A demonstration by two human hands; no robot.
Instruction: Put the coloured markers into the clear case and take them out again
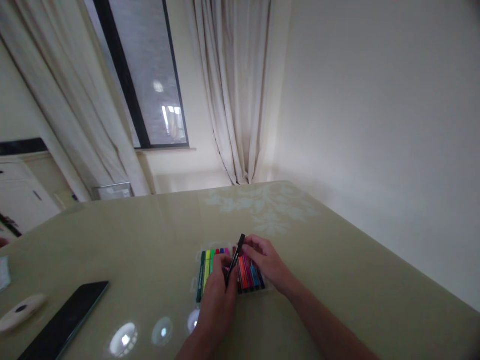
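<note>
A slim black felt-tip pen is held tilted between both hands, its top end leaning up and to the right. My left hand is closed around the lower part of the pen. At its upper end, the fingertips of my right hand pinch it. Beneath both hands lies a clear plastic case on the table. Green and yellow pens show in its left half, with red, purple and blue ones in the right half. My hands cover the middle of the case.
A dark flat device like a phone or tablet lies on the glossy green table at left. Beside it is a white oval object with a dark spot. A wall borders the right side; curtains hang beyond the far edge.
</note>
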